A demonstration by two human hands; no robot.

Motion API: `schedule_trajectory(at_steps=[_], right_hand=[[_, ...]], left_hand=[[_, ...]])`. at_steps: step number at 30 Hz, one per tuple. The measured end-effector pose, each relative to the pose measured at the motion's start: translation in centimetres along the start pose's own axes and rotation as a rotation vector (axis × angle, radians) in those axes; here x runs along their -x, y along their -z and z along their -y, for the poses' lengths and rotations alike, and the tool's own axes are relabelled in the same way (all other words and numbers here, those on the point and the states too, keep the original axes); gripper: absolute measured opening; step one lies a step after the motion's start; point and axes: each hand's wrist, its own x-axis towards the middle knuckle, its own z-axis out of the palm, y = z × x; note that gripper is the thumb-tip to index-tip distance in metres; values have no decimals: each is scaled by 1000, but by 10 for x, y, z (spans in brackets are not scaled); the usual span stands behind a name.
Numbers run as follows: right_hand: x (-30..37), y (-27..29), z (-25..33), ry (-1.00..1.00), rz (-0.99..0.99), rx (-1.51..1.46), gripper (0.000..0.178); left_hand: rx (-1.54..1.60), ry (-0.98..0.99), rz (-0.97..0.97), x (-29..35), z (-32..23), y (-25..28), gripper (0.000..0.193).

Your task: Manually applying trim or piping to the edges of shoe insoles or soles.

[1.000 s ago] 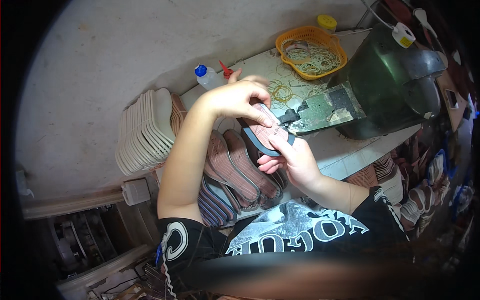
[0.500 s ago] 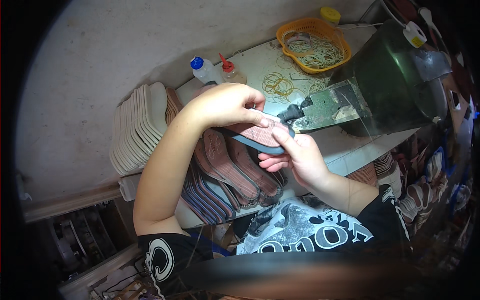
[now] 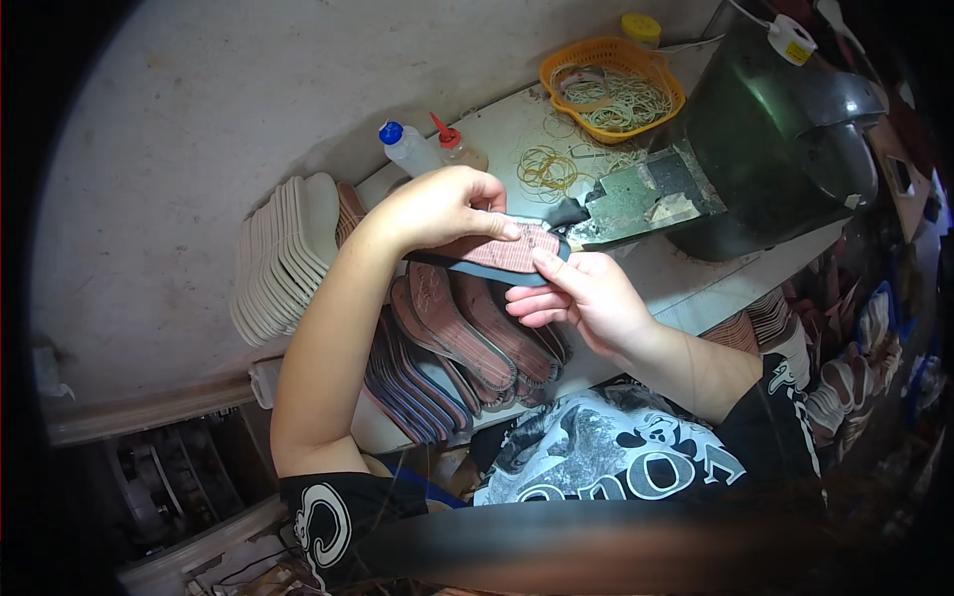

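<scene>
Left hand (image 3: 437, 209) — curled over the top of a reddish insole with a dark blue edge (image 3: 497, 253), fingers pressing it. Right hand (image 3: 581, 298) — pinching the same insole from below at its toe end, held above the bench. Beneath: fanned row of like insoles (image 3: 447, 348). Left: stack of pale soles (image 3: 278, 258). Beyond: dark green machine (image 3: 775, 129), its plate just beside the insole's tip; loose rubber bands (image 3: 542, 169); two small bottles (image 3: 427, 149); orange basket (image 3: 611, 89) of rubber bands.
</scene>
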Motion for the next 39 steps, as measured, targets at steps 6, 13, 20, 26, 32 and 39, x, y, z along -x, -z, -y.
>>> schedule_trajectory(at_steps=[6, 13, 20, 26, 32, 39], right_hand=[[-4, 8, 4, -36, 14, -5, 41], [-2, 9, 9, -23, -7, 40, 38], [-2, 9, 9, 17, -13, 96, 28], [0, 23, 16, 15, 24, 233, 26], [36, 51, 19, -114, 118, 329, 27], [84, 42, -8, -68, 8, 307, 25]], left_hand=[[-46, 85, -102, 16, -9, -12, 33], [-83, 127, -193, 25, -14, -29, 47], [415, 256, -120, 32, -9, -55, 39], [762, 332, -99, 31, -16, -70, 38], [909, 319, -209, 31, -17, -87, 46], [614, 320, -255, 18, -5, -74, 54]])
